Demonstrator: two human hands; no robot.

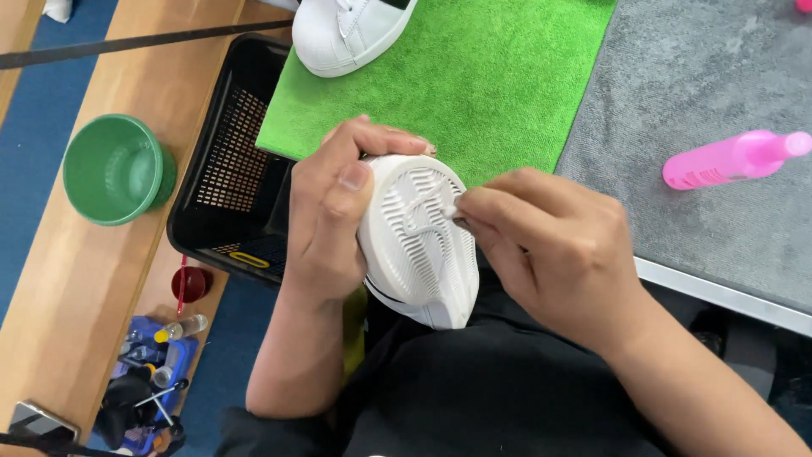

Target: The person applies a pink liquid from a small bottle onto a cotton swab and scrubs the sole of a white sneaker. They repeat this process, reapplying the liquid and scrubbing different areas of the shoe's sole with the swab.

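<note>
Gripping the white rubber-soled sneaker [416, 245] sole-up, the left hand [326, 224] clamps its left edge; the right hand [541, 245], on the opposite side, pinches a small white piece [450, 209] against the tread.

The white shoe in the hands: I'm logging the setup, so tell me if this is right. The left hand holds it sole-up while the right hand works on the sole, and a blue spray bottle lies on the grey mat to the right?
One detail is wrong: the spray bottle on the grey mat is pink, not blue, as the head view shows. The rest stands: the left hand holds the white shoe sole-up and the right hand works on the sole.
</note>
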